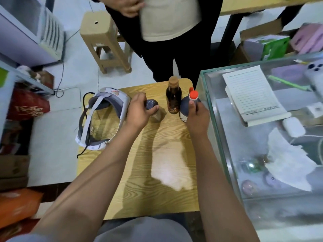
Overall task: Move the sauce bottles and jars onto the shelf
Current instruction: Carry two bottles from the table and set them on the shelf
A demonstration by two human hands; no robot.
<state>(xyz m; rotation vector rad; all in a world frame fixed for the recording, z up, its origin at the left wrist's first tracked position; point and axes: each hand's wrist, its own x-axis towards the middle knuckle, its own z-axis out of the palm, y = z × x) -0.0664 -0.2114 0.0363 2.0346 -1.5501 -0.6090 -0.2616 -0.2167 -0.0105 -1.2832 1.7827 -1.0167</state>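
Three containers stand at the far end of a small wooden table (139, 180). My left hand (139, 110) grips a jar with a dark lid (151, 103) from above. My right hand (197, 117) holds a dark sauce bottle with a red cap (186, 105) by its neck. Between them a tall brown bottle with a tan cap (173, 96) stands untouched. No shelf is clearly in view.
A white headset (103, 117) lies on the table's left part. A glass display case (262, 137) with a notepad (253, 95) on top borders the table on the right. Another person (174, 41) stands beyond the table. A beige stool (104, 41) is at the back left.
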